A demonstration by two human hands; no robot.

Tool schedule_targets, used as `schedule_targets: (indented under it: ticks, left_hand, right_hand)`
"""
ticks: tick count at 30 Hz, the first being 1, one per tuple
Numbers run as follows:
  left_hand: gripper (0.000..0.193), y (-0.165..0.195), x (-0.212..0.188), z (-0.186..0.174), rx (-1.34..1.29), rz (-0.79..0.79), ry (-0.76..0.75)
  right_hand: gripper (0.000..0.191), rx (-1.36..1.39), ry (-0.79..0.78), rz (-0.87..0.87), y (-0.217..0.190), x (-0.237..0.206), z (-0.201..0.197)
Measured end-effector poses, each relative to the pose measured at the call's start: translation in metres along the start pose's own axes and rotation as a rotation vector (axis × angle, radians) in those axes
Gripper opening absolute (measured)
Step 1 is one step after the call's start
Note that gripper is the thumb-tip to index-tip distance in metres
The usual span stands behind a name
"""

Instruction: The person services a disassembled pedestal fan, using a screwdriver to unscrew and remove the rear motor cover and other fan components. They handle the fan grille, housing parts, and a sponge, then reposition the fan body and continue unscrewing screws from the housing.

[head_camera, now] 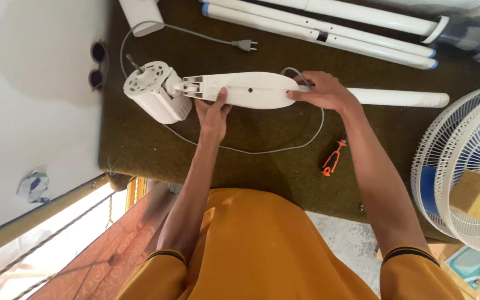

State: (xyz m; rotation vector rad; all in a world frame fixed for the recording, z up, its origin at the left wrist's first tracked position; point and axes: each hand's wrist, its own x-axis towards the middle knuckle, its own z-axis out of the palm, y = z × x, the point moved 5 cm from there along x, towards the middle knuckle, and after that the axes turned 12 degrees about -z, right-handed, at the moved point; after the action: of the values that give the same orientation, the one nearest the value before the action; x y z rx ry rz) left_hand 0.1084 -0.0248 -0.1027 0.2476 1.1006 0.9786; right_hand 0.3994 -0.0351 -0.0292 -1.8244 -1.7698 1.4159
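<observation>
Holding the long white plastic fan neck [248, 90] flat on the dark green mat [262, 161], I grip its near edge with my left hand [213, 111]. My right hand [323, 91] wraps its far end by the grey cord [262, 150]. An orange screwdriver [333, 159] lies nearby.

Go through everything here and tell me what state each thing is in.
Left hand: gripping the white fan neck housing.
Right hand: holding the housing's other end.
Fan motor: bare, lying sideways.
Power plug: unplugged.
Screwdriver: lying untouched.
Fan grille: detached.
</observation>
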Motion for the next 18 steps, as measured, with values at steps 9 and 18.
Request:
schedule_targets:
  ticks: [9, 18]
  left_hand:
    - [0.103, -0.003, -0.009, -0.009, 0.12, -0.033, 0.181]
    - [0.1, -0.001, -0.007, 0.014, 0.103, -0.024, 0.239]
  right_hand:
    - [0.06, 0.076, 0.022, 0.035, -0.013, 0.004, 0.022]
    - [0.093, -0.259, 0.264, -0.243, -0.046, -0.009, 0.007]
